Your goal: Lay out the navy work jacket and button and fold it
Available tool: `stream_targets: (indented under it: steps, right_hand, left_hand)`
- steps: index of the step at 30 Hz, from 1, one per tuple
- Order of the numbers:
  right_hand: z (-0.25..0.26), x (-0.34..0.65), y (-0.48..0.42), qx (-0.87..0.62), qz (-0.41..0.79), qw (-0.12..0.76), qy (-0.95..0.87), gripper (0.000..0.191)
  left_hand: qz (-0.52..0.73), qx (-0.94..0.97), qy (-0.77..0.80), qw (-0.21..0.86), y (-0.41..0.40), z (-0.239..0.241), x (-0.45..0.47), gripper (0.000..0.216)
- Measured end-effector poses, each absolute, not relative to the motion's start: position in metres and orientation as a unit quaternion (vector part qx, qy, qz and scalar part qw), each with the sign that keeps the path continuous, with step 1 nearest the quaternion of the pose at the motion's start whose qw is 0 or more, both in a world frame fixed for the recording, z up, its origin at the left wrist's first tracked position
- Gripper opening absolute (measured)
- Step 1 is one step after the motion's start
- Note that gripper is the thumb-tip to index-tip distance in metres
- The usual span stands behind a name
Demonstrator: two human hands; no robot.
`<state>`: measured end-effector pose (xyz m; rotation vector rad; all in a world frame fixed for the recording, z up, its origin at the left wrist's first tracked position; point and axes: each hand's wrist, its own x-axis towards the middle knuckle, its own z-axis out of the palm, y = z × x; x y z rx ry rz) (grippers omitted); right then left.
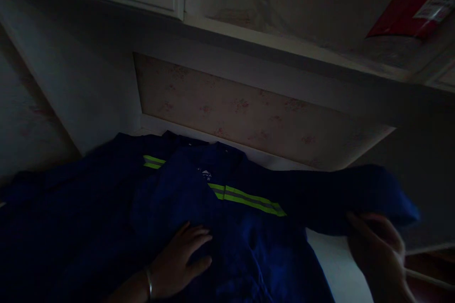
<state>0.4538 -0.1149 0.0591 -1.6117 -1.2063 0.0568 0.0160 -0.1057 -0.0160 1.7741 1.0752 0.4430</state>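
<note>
A dark blue work jacket [245, 241] lies spread out, with a yellow-green and grey reflective stripe [254, 200] across its chest and a small white print near the collar. My left hand [186, 258], a band round its wrist, rests on the front of the jacket with its fingers outstretched. At the right, my right hand [378, 241] pinches the lower edge of the jacket's sleeve [334, 199]; the hand and cuff end are slightly blurred. More dark blue cloth [88, 208] with a similar stripe lies on the left, partly under the jacket.
Behind the clothes stands a wall panel with a floral pattern [227, 109]. Above it runs a shelf edge [284, 45], holding clear plastic wrap and a red and white package [408, 9]. A white surface [341, 260] shows below the sleeve. The light is dim.
</note>
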Motion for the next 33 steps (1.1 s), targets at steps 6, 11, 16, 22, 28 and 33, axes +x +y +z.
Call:
stream_targets:
  steps: [6, 11, 16, 22, 28, 33]
  right_hand:
    - [0.006, 0.338, -0.162, -0.494, 0.282, 0.173, -0.804, 0.01]
    - [-0.012, 0.335, -0.163, -0.609, 0.314, 0.289, -0.669, 0.033]
    - [0.0, 0.316, -0.16, -0.613, 0.307, 0.197, -0.701, 0.041]
    - [0.003, 0.307, -0.177, -0.585, 0.274, 0.213, -0.732, 0.015]
    - [0.027, 0.304, -0.186, -0.578, 0.202, 0.299, -0.732, 0.019]
    - [0.007, 0.336, -0.247, -0.71, 0.236, 0.314, -0.585, 0.036]
  left_hand:
    - [0.331, 0.383, 0.421, 0.752, -0.08, 0.005, -0.02, 0.081]
    - [0.217, 0.485, 0.454, 0.715, -0.087, 0.004, -0.028, 0.062]
    - [0.079, 0.705, 0.437, 0.553, -0.111, 0.017, -0.02, 0.071]
    - [0.04, 0.744, 0.44, 0.501, -0.139, 0.024, -0.021, 0.05]
    - [0.149, 0.769, 0.45, 0.429, -0.105, 0.049, -0.037, 0.025]
    - [0.174, 0.802, 0.515, 0.246, -0.119, 0.023, -0.1, 0.051]
